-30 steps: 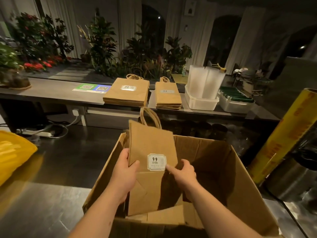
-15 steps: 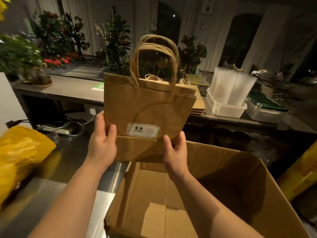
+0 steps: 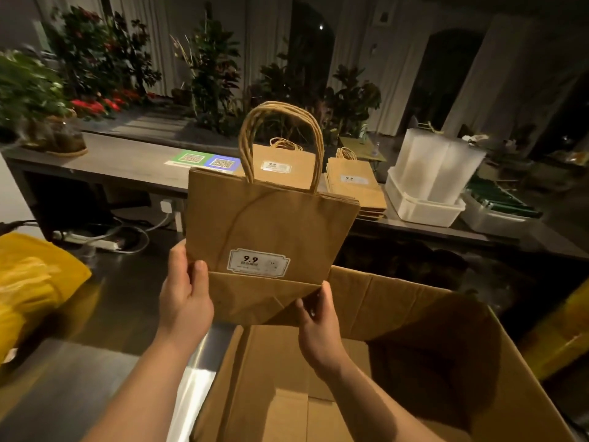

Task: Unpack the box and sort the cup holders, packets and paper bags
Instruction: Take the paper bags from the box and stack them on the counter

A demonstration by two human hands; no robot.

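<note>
above the box [image 3: 402, 303], bags [image 3: 271, 224] formerly inside

- "9.9" on the white label [image 3: 258, 263] of the held paper bag [image 3: 271, 218]; the smaller print beneath is unreadable;
- "9.9" on the bag stack [image 3: 280, 172] just behind that paper bag;
- QR-code cards [image 3: 204, 161] behind-left of it, wording illegible

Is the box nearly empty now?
Nearly. A wide pile and a narrow pile of paper bags already lie on the counter. The left hand and right hand hold more bags above the box, whose visible bottom looks bare. These need stacking on a pile.
</note>
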